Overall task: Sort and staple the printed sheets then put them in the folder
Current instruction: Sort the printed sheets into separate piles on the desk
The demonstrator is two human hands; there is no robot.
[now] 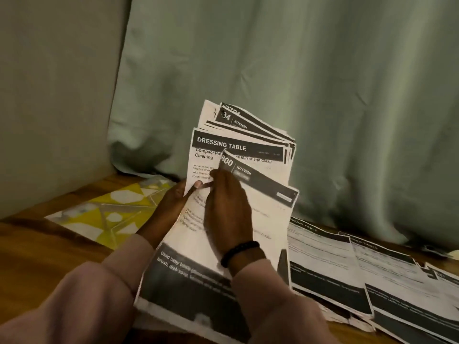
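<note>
We see bare wooden table [32, 244] at the near left, free for a hand to pass. The yellow folder [109, 214] covers the far left, spread sheets [347, 269] fill the right, and a curtain [298, 83] closes the back.

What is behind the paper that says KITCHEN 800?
Behind the KITCHEN 800 sheet is a DRESSING TABLE sheet, then more fanned sheets. Most of their print is covered.
</note>
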